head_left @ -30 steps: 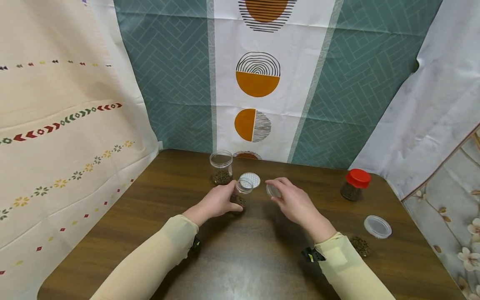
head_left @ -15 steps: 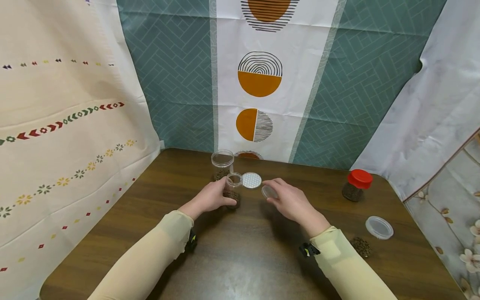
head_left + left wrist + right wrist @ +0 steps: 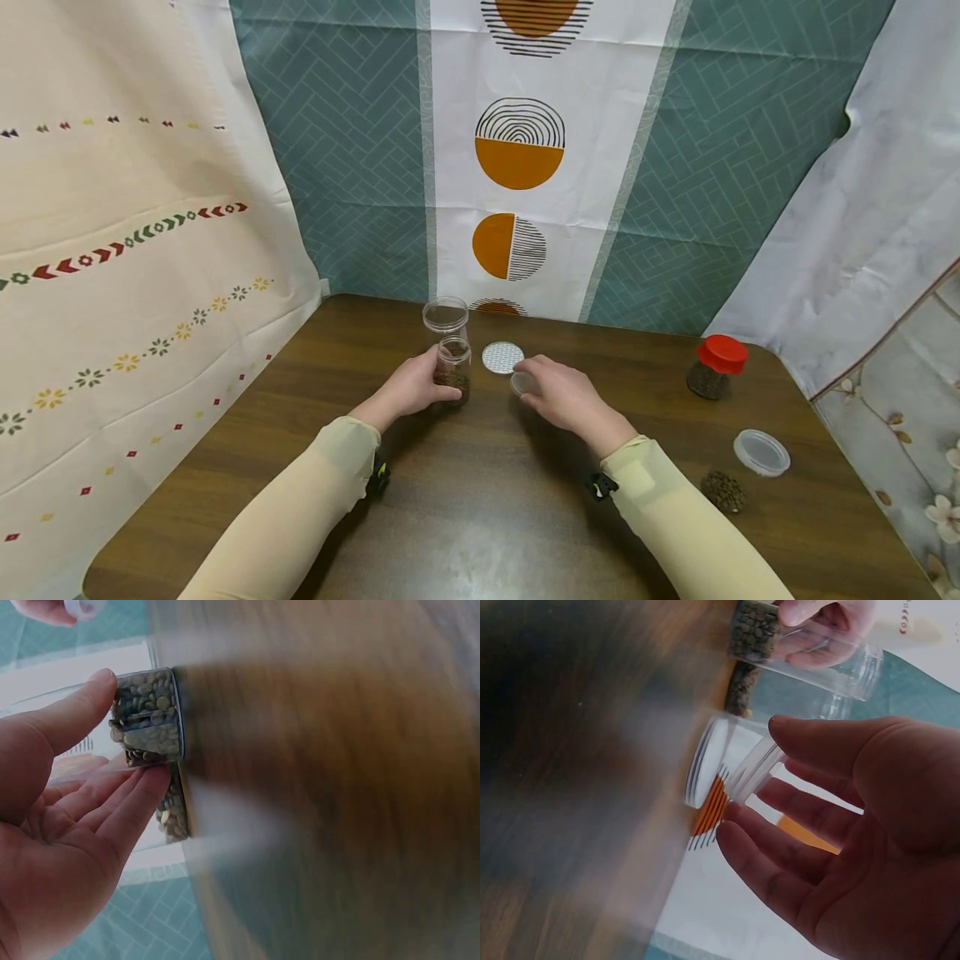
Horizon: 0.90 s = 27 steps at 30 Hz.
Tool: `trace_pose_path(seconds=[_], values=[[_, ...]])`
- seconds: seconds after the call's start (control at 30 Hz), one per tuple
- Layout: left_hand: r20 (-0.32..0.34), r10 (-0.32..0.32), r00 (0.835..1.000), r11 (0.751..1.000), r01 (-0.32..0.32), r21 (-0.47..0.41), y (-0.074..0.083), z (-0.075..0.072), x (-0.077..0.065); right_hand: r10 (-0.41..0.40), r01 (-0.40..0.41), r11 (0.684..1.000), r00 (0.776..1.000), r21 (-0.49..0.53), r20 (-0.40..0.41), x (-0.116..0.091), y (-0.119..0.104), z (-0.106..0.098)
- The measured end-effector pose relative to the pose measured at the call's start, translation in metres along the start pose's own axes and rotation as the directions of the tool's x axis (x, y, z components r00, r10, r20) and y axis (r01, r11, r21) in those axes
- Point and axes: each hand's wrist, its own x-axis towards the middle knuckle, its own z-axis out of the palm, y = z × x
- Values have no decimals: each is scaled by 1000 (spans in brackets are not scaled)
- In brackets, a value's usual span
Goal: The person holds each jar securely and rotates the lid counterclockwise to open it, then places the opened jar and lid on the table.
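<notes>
A clear jar (image 3: 456, 358) with brown pellets in its lower part is gripped by my left hand (image 3: 411, 385). Its mouth is uncovered, and in the left wrist view its pellet-filled base (image 3: 150, 712) shows between thumb and fingers. To the right, my right hand (image 3: 566, 396) pinches a clear plastic lid (image 3: 754, 769) by its edge, tilted. Behind the held jar stands a second, wider open jar (image 3: 444, 313), partly hidden, also with pellets. A round lid with a white patterned face (image 3: 502, 357) lies on the table between and behind the hands.
Toward the right end of the wooden table (image 3: 465, 500) stands a small jar with a red lid (image 3: 722, 355). Nearer me lie another clear lid (image 3: 762, 452) and a little heap of brown pellets (image 3: 723, 492). Fabric curtains (image 3: 352, 167) hang along the back and sides.
My left hand has carried the jar to the left, in front of the wider jar. My right hand has shifted slightly left with the lid.
</notes>
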Motion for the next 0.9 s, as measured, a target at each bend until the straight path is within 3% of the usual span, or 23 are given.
trace_pose_path(seconds=[0.53, 0.9], values=[[-25, -8, 1000, 1000, 8, 6, -12, -5, 0, -3, 12, 994, 997, -109, 80, 20, -17, 22], [-24, -25, 999, 999, 26, 24, -13, -7, -2, -21, 32, 987, 997, -157, 71, 25, -21, 32]])
